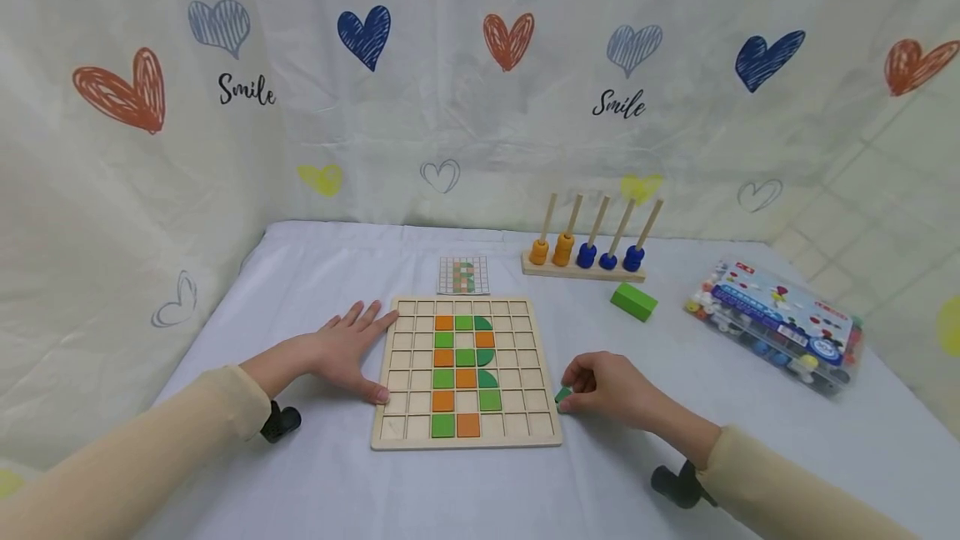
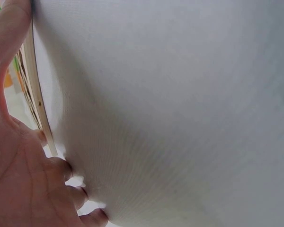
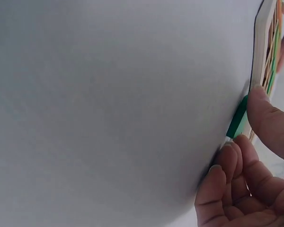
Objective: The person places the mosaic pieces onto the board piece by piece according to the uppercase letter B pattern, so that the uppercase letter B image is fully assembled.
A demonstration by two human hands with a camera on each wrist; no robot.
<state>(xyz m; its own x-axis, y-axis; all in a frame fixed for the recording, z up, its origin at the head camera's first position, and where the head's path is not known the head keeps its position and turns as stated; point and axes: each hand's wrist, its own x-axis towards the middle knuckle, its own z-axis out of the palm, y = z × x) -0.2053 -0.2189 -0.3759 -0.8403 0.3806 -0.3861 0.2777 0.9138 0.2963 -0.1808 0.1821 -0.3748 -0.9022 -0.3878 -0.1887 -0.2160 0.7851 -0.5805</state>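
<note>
A square wooden grid board [image 1: 517, 357] lies on the white cloth, with orange, light green and dark green tiles filling some of its middle cells. My left hand [image 1: 347, 352] is spread at the board's left side, its thumb and index fingertip touching the edge. In the left wrist view the palm [image 2: 28, 184] shows with nothing held. By the right edge of the board, my right hand [image 1: 611, 392] pinches a dark green tile [image 1: 562, 395] between thumb and fingers. The right wrist view shows this tile [image 3: 237, 118] close beside the board's edge; its full outline is partly hidden.
Behind the board lies a small printed pattern card [image 1: 463, 275]. A peg stand [image 1: 585, 271] with orange and blue beads stands at the back, a green block [image 1: 634, 302] in front of it. A clear plastic case [image 1: 780, 319] with a printed lid lies far right.
</note>
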